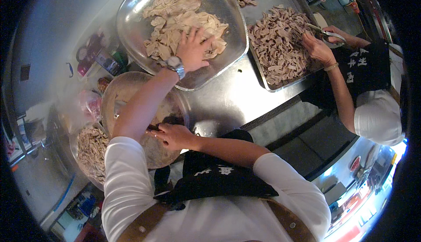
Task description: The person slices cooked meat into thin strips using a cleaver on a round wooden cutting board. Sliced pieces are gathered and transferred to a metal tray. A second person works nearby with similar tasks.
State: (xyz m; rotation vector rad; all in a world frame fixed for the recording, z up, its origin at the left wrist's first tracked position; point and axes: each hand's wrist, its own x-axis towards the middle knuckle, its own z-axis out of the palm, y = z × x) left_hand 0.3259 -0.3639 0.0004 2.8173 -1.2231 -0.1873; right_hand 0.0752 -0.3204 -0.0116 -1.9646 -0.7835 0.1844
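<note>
My left hand (193,49), a watch on its wrist, reaches into a large perforated metal tray (131,25). Its fingers spread over a heap of pale, floppy sheets of meat (182,11), resting on them without gripping. Below, my right hand (171,136) is closed around the handle of what looks like a knife (118,107) above a round chopping board (127,82). Most of the knife lies hidden under my left forearm. Dark scraps show on the board near my right fingers.
Right of the perforated tray, a rectangular tray (275,89) holds cut meat strips (278,40). A co-worker's hand (319,49) touches them; the other holds scissors (331,35). Left of the board stands a clear container of strips (91,150), with a pink plastic bag (90,103) above.
</note>
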